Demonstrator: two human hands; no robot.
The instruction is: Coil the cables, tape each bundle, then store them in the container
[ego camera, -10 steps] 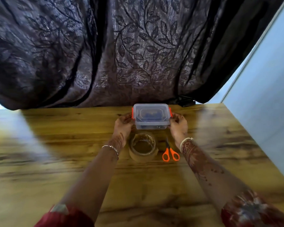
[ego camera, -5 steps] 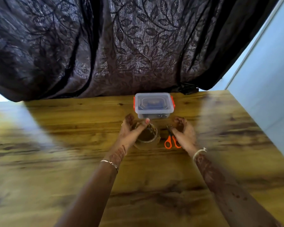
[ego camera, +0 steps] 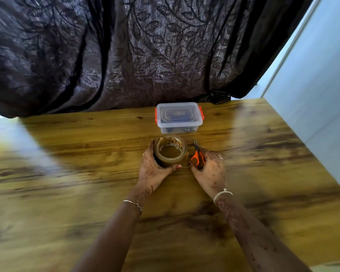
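Clear plastic container (ego camera: 178, 117) sits upright close to the table's (ego camera: 67, 173) far edge, a little right of centre, lid on, orange latches down at both short ends. Dark blue shapes show through the lid, likely the coiled cables, though it's too blurred to be sure. Just nearer than it, the brown tape roll (ego camera: 171, 152) lies flat, hole facing up, the left hand (ego camera: 153, 169) wrapped around its near side. Right beside the roll, on its right, the orange-handled scissors (ego camera: 197, 157) lie with blades closed and pointing at the far edge, handles pinched in the right hand (ego camera: 210, 171).
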